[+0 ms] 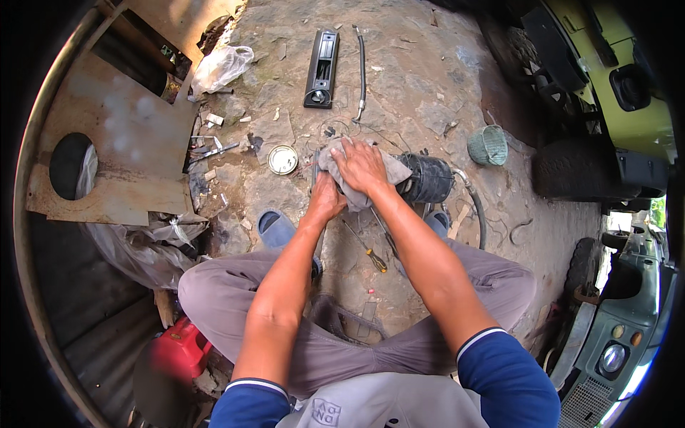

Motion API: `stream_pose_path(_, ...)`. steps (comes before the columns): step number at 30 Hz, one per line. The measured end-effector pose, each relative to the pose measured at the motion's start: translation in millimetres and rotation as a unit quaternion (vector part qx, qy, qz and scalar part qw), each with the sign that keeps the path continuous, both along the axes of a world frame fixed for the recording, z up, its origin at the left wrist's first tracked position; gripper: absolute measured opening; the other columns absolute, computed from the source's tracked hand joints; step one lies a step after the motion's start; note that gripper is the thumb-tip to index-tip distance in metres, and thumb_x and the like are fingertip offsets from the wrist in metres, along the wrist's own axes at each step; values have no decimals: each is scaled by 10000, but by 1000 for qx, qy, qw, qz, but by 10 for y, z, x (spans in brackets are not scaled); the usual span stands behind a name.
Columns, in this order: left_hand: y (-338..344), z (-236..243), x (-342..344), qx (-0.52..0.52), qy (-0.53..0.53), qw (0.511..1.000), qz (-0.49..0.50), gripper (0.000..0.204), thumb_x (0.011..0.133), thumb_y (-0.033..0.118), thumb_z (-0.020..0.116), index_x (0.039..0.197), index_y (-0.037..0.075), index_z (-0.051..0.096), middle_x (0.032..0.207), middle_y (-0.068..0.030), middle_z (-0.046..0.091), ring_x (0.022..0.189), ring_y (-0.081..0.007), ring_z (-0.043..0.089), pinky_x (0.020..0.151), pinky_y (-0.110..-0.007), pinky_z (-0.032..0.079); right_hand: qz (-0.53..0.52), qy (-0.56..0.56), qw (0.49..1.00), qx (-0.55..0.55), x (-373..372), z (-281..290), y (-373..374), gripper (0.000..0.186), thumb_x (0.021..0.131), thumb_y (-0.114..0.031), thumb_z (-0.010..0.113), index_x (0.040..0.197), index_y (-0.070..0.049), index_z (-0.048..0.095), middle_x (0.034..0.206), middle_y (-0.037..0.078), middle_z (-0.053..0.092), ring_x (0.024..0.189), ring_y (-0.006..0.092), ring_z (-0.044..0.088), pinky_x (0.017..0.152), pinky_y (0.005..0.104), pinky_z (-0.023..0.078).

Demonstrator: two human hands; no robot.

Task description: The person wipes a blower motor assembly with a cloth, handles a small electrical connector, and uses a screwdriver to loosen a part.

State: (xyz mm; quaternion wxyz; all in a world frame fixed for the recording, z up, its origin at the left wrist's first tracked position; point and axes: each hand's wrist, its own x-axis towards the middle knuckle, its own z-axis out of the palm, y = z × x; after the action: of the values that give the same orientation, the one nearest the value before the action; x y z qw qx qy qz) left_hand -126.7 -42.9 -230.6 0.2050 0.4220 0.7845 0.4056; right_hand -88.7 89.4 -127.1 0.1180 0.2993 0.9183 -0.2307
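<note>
A grey rag (394, 170) is draped over one end of a machine part with a black cylinder (432, 180), which sits on the ground between my feet. My right hand (364, 167) lies on top of the rag with its fingers spread and stretched out. Just to the left and nearer, my left hand (327, 197) is closed at the rag's edge; what its fingers grip is hidden. From the cylinder's right side a dark hose (477, 203) with a metal fitting curves toward me. Below the part lies a screwdriver (374, 260) with a yellow and black handle.
A round tin (282, 160) stands left of my hands, a green mesh basket (489, 145) to the right. Farther off lie a long black housing (322, 70) and a short hose (362, 75). A rusty metal panel (121, 143) is at left; vehicles (612, 342) stand at right.
</note>
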Motion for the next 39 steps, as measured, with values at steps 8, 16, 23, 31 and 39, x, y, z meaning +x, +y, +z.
stream_pose_path(8,-117,-251,-48,64,28,998,8,597,802,232,698,1355,73,537,1388,-201,526,1224,-425,479,1035,-481,399,53,168,976,130,604,-281,-526,681,1016,-497,362,1497,-15,359,1537,209,366,1450,371,291,1191,528,179)
stream_pose_path(16,70,140,5,-21,-22,1000,3,1007,651,52,752,1508,-23,231,1451,-234,432,1281,-415,445,1074,-458,388,-102,-131,964,-208,-245,-298,750,704,984,-578,386,1427,-42,489,1481,211,446,1414,379,354,1173,522,226)
stream_pose_path(23,-91,-244,-86,-6,63,997,-39,624,795,83,640,1385,1,452,1352,-247,506,1228,-442,462,1053,-488,393,47,156,971,174,512,-238,-501,594,996,-458,456,1497,-139,418,1534,194,373,1453,379,281,1179,549,206)
stream_pose_path(31,-27,-209,-76,-63,53,996,-20,817,722,87,704,1450,-33,353,1428,-267,447,1314,-437,414,1129,-443,340,-48,105,990,78,168,-186,-107,598,999,-485,416,1438,-85,490,1451,221,468,1404,374,366,1147,547,254)
stream_pose_path(39,-76,-113,-106,13,103,994,-46,710,752,134,720,1359,-74,417,1313,-282,498,1218,-456,459,1044,-470,391,20,139,988,68,201,-117,-228,526,970,-429,502,1383,-107,556,1408,207,518,1381,358,405,1148,515,273)
